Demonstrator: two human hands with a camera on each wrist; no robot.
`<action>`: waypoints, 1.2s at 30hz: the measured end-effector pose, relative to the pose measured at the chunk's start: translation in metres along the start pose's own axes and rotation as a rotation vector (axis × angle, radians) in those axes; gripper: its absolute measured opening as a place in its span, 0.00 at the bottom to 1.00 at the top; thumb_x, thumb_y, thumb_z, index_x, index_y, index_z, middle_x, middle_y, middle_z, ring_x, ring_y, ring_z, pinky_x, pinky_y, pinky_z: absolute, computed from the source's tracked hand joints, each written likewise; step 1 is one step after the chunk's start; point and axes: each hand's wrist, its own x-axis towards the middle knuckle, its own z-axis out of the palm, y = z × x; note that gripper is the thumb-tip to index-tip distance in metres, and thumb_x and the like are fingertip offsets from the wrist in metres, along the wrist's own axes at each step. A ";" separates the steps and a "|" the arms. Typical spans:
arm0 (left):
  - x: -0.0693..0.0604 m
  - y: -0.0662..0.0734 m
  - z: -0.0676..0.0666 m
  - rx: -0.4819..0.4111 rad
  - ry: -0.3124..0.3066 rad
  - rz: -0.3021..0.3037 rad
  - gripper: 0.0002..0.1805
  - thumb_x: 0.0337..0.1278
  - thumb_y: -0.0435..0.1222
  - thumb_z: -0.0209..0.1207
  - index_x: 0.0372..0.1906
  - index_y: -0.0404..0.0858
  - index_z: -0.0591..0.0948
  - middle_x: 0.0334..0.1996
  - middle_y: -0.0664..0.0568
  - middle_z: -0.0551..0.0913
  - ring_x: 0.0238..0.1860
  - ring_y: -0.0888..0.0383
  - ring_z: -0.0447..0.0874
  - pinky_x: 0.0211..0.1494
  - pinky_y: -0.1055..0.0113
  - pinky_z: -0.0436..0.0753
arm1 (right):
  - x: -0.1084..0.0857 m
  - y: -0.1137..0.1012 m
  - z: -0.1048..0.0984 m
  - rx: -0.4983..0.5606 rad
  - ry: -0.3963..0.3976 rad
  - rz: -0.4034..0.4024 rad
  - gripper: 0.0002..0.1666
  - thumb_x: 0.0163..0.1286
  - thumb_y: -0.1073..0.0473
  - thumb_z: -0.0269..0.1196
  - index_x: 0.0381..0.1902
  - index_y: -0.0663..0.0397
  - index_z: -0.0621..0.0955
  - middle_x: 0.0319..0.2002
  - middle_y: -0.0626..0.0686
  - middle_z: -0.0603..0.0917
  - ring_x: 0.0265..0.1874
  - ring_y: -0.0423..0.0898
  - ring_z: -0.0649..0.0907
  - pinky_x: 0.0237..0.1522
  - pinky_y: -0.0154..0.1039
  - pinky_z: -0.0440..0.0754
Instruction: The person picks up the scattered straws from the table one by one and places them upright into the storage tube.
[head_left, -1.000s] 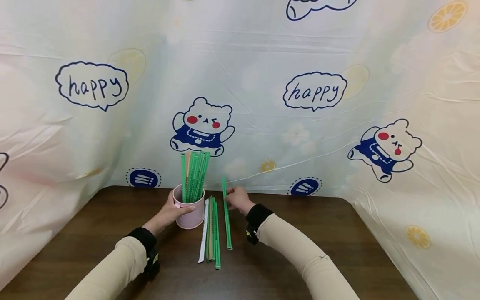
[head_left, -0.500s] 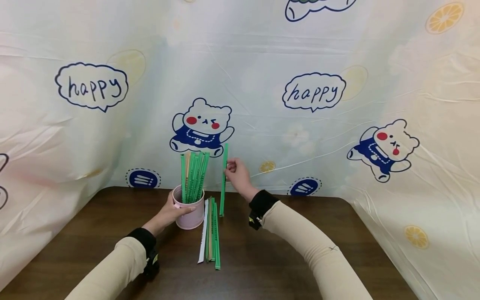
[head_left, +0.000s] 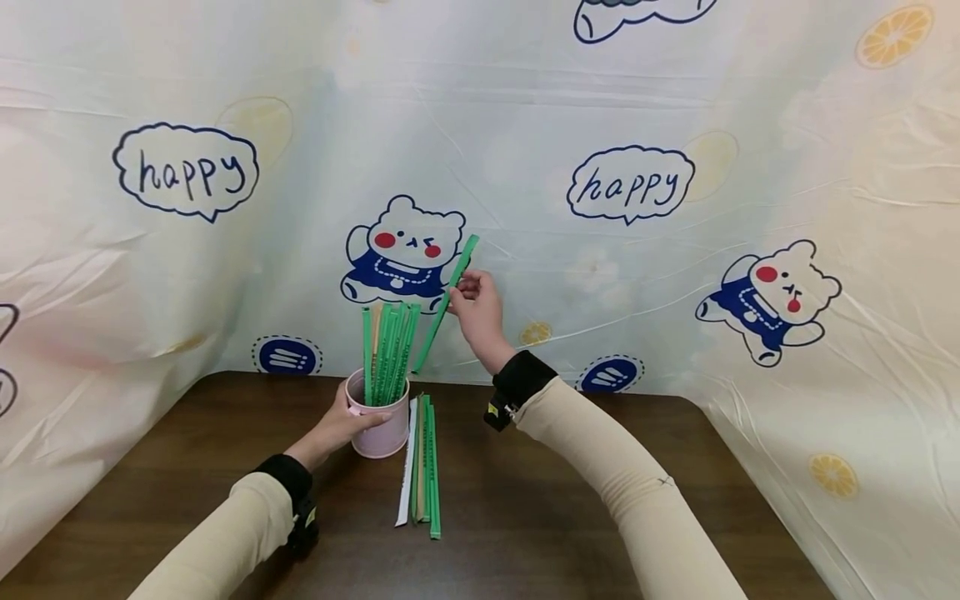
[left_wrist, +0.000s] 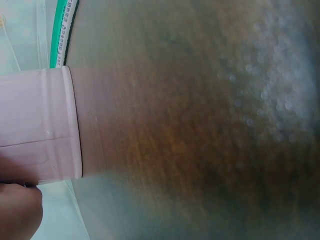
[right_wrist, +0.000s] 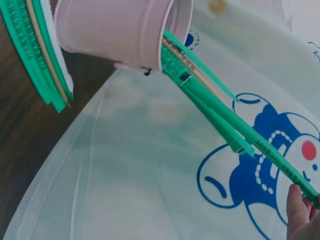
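Note:
A pink cup [head_left: 384,440] stands upright on the table with several green-wrapped straws [head_left: 390,354] and a brown one in it. My left hand [head_left: 339,427] grips its side, the thumb across the front. My right hand [head_left: 482,315] pinches one green-wrapped straw [head_left: 437,324] above and right of the cup, tilted with its lower end toward the mouth. In the right wrist view that held straw [right_wrist: 260,144] overlaps the bundle, and my thumb and fingertips [right_wrist: 297,210] show on it. The left wrist view shows the cup's base [left_wrist: 45,120] and part of a finger.
Right beside the cup, several wrapped straws lie side by side on the brown table [head_left: 540,517]: a white one [head_left: 407,467], a brown one [head_left: 421,487] and green ones [head_left: 432,475]. A printed curtain [head_left: 525,125] hangs behind the table.
My right hand has lifted the green straw off the table, raised it, and tilted its lower end left toward the cup. The left hand and cup have stayed put.

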 end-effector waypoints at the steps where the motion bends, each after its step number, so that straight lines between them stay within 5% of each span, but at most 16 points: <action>1: 0.000 0.000 0.000 -0.002 -0.001 0.001 0.59 0.64 0.45 0.64 0.80 0.37 0.31 0.79 0.31 0.43 0.77 0.32 0.49 0.80 0.31 0.54 | 0.000 0.000 0.001 0.003 -0.003 -0.003 0.20 0.77 0.66 0.57 0.63 0.65 0.70 0.50 0.61 0.77 0.45 0.44 0.77 0.53 0.45 0.89; 18: -0.003 0.000 0.000 -0.017 0.002 -0.009 0.58 0.64 0.44 0.64 0.80 0.37 0.32 0.79 0.31 0.43 0.77 0.33 0.49 0.81 0.32 0.53 | -0.028 0.029 0.027 -0.044 -0.155 0.032 0.19 0.77 0.67 0.56 0.63 0.65 0.70 0.54 0.65 0.77 0.53 0.57 0.80 0.49 0.43 0.89; 36: -0.002 -0.001 0.001 -0.026 0.013 -0.017 0.58 0.63 0.44 0.64 0.80 0.38 0.33 0.79 0.31 0.43 0.78 0.34 0.49 0.82 0.34 0.52 | -0.045 0.067 0.041 -0.206 -0.241 0.044 0.19 0.75 0.67 0.59 0.61 0.67 0.73 0.50 0.66 0.82 0.46 0.58 0.84 0.42 0.38 0.86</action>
